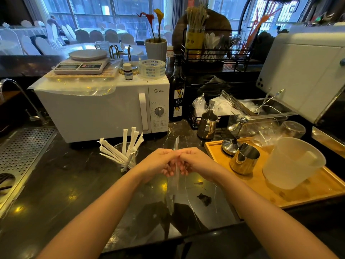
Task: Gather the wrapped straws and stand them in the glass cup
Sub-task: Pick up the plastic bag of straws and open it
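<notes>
A clear glass cup [119, 146] stands on the dark counter in front of the microwave. Several white paper-wrapped straws [115, 153] stand in it, fanned out to the left and upward. My left hand [158, 162] and my right hand [195, 160] meet at the counter's middle, just right of the cup. Both pinch a thin clear plastic sleeve [175, 174] that runs upright between them and pokes out above the fingers. Whether the sleeve holds anything, I cannot tell.
A white microwave [104, 107] stands behind the cup, with a dark bottle [177, 94] beside it. At the right, a wooden tray [308, 187] carries a steel pitcher [244, 159] and a frosted plastic jug [293, 161]. A perforated drain grate [20, 146] lies at the left.
</notes>
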